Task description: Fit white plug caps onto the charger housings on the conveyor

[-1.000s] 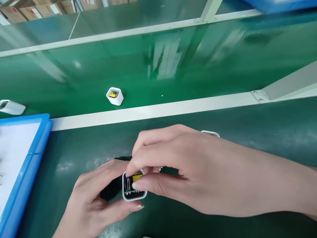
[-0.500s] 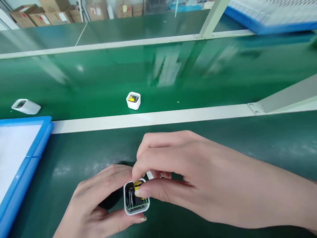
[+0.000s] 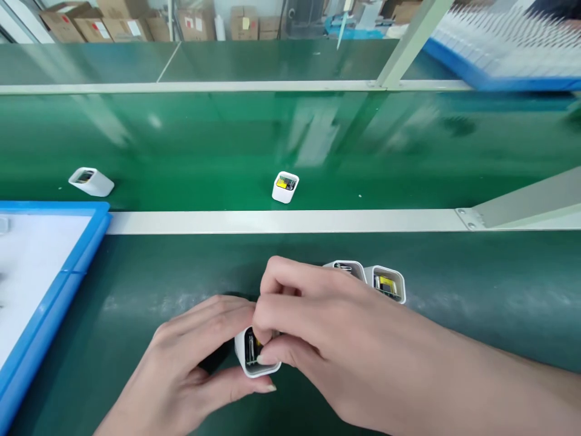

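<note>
My left hand (image 3: 195, 357) grips a small white charger housing (image 3: 241, 352), its thumb below and its fingers along the top. The open end of the housing faces me. Inside sits a circuit board (image 3: 251, 350) with dark and metal parts and a bit of yellow. Over that opening my right hand (image 3: 336, 327) is pinched, with thumb and forefinger on the board's parts; the fingertips hide most of the yellow part. Just beyond the right hand stand two more white housings, one partly covered (image 3: 358, 267) and one with a yellow part showing (image 3: 402, 284).
On the green surface past the white rail (image 3: 272, 222) lie a tipped white housing (image 3: 97, 183) and an upright one (image 3: 284, 195). A blue-rimmed tray (image 3: 97, 242) is at the left. A metal post (image 3: 526, 197) rises at the right; another blue tray (image 3: 490, 79) is farther back.
The view has shifted. The housing in my left hand is tilted differently, and my right fingers cover more of its opening. Two housings behind my right hand have come into sight.
</note>
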Motion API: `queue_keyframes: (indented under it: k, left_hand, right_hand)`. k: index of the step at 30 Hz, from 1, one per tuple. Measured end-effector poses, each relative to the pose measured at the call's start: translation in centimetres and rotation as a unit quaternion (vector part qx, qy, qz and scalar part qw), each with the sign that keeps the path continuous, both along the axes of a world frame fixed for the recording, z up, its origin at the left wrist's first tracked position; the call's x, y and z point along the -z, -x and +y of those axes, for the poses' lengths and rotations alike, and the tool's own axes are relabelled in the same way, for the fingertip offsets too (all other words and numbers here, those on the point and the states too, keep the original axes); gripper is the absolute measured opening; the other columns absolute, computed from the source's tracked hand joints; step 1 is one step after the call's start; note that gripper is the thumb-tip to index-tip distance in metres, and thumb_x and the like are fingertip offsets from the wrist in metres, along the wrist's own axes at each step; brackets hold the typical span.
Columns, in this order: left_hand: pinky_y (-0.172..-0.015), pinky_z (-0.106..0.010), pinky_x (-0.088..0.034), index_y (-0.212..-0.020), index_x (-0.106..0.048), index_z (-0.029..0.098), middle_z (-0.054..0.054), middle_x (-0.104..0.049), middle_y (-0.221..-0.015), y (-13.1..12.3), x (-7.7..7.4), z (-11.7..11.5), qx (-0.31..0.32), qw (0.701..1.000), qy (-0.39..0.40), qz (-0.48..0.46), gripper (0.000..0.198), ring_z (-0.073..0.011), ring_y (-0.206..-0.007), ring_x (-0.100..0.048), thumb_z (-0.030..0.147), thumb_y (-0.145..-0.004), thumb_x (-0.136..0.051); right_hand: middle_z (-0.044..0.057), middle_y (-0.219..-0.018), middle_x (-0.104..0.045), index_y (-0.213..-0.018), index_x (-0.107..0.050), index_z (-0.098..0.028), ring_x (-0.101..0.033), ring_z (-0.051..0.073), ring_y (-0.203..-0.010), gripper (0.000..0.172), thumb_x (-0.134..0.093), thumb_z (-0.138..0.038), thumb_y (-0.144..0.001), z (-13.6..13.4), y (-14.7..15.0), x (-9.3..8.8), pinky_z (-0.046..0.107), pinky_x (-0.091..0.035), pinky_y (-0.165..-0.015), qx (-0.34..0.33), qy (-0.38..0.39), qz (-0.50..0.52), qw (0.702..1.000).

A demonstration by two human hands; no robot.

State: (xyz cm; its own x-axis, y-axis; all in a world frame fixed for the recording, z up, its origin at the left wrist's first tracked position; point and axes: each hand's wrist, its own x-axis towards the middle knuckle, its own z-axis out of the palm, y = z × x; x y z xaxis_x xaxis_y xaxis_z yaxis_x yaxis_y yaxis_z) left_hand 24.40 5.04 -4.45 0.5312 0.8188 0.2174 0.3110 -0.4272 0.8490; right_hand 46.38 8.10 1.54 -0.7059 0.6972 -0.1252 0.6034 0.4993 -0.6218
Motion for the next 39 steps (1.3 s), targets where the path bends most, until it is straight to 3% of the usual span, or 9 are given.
queue_keyframes:
  k: [4, 7, 12, 14, 17, 22, 27, 35, 39]
  left_hand:
    - [-0.089, -0.022, -0.057, -0.119, -0.068, 0.028, -0.002, -0.075, -0.115, -0.1, 0.3, -0.4, -0.017, 1.000, -0.007, 0.008, 0.035, -0.0194, -0.104, -0.072, 0.035, -0.086, -0.078]
    - [-0.089, -0.020, -0.056, -0.121, -0.067, 0.034, 0.001, -0.074, -0.118, 0.1, 0.8, -0.8, -0.020, 0.998, 0.037, 0.035, 0.037, -0.0181, -0.104, -0.072, 0.036, -0.086, -0.078]
    - [-0.087, -0.022, -0.054, -0.120, -0.068, 0.036, 0.002, -0.072, -0.115, -0.1, 0.4, -1.4, -0.032, 0.991, 0.110, 0.070, 0.035, -0.0171, -0.099, -0.070, 0.026, -0.086, -0.071]
    - [-0.089, -0.024, -0.052, -0.116, -0.070, 0.035, 0.002, -0.071, -0.114, -0.2, -0.2, -1.5, -0.040, 0.986, 0.138, 0.082, 0.036, -0.0178, -0.099, -0.069, 0.023, -0.082, -0.072]
    - [-0.093, -0.025, -0.047, -0.108, -0.072, 0.033, 0.003, -0.071, -0.110, -0.1, -1.0, -1.3, -0.052, 0.982, 0.167, 0.071, 0.035, -0.0181, -0.100, -0.066, 0.023, -0.075, -0.077]
    - [-0.095, -0.027, -0.042, -0.101, -0.073, 0.029, 0.005, -0.074, -0.105, 0.6, -1.0, -0.7, -0.084, 0.979, 0.181, 0.040, 0.031, -0.0195, -0.102, -0.062, 0.028, -0.071, -0.082]
    - [-0.089, -0.026, -0.043, -0.102, -0.074, 0.030, 0.004, -0.073, -0.106, 1.0, -0.5, -0.5, -0.081, 0.976, 0.202, 0.016, 0.037, -0.0224, -0.107, -0.059, 0.038, -0.067, -0.085]
    - [-0.089, -0.029, -0.045, -0.100, -0.076, 0.028, 0.001, -0.074, -0.104, 1.2, -0.8, 0.2, -0.068, 0.976, 0.207, -0.024, 0.042, -0.0235, -0.106, -0.061, 0.047, -0.064, -0.086]
    - [-0.088, -0.030, -0.046, -0.100, -0.077, 0.028, 0.000, -0.075, -0.103, 1.3, -0.9, 0.2, -0.062, 0.975, 0.209, -0.039, 0.042, -0.0243, -0.106, -0.062, 0.046, -0.064, -0.087]
  right_hand:
    - [-0.002, -0.090, -0.054, -0.087, -0.049, -0.020, -0.046, 0.011, -0.065, 0.022, -0.066, -0.007, -0.081, -0.5, 0.7, -0.4, 0.024, -0.032, -0.053, 0.030, 0.006, -0.034, 0.999]
    - [0.000, -0.099, -0.058, -0.098, -0.054, -0.022, -0.054, 0.014, -0.076, 0.018, -0.070, -0.026, -0.090, 0.6, -0.2, -0.9, 0.025, -0.040, -0.061, 0.053, 0.012, -0.011, 0.998]
    - [0.011, -0.126, -0.053, -0.133, -0.053, -0.024, -0.059, 0.024, -0.104, 0.041, -0.054, -0.047, -0.100, 8.0, -4.9, 0.7, 0.036, -0.049, -0.086, 0.283, -0.194, -0.043, 0.938]
    - [0.012, -0.125, -0.055, -0.137, -0.054, -0.023, -0.060, 0.026, -0.107, 0.042, -0.048, -0.046, -0.101, 11.2, -6.1, 2.0, 0.038, -0.049, -0.090, 0.217, -0.191, -0.137, 0.948]
    - [0.009, -0.104, -0.065, -0.112, -0.067, -0.021, -0.063, 0.022, -0.093, 0.037, -0.035, -0.038, -0.105, 13.9, -5.7, 3.3, 0.034, -0.050, -0.085, 0.145, -0.197, -0.156, 0.957]
    - [0.010, -0.106, -0.064, -0.123, -0.063, -0.023, -0.064, 0.022, -0.080, 0.038, -0.033, -0.034, -0.104, 14.0, -2.9, 3.5, 0.030, -0.046, -0.067, 0.116, -0.251, -0.189, 0.942]
    - [0.010, -0.112, -0.064, -0.130, -0.061, -0.024, -0.066, 0.019, -0.081, 0.049, -0.032, -0.009, -0.093, 14.1, -1.6, 3.3, 0.029, -0.046, -0.071, 0.081, -0.252, -0.212, 0.941]
    - [0.010, -0.119, -0.064, -0.126, -0.060, -0.023, -0.069, 0.024, -0.087, 0.034, -0.048, -0.038, -0.098, 13.9, 0.4, 2.8, 0.035, -0.053, -0.076, 0.054, -0.222, -0.185, 0.956]
    - [0.011, -0.128, -0.062, -0.152, -0.033, -0.026, -0.065, 0.025, -0.109, 0.052, -0.042, -0.042, -0.104, 15.2, 5.4, 3.0, 0.034, -0.051, -0.084, 0.053, -0.237, -0.153, 0.958]
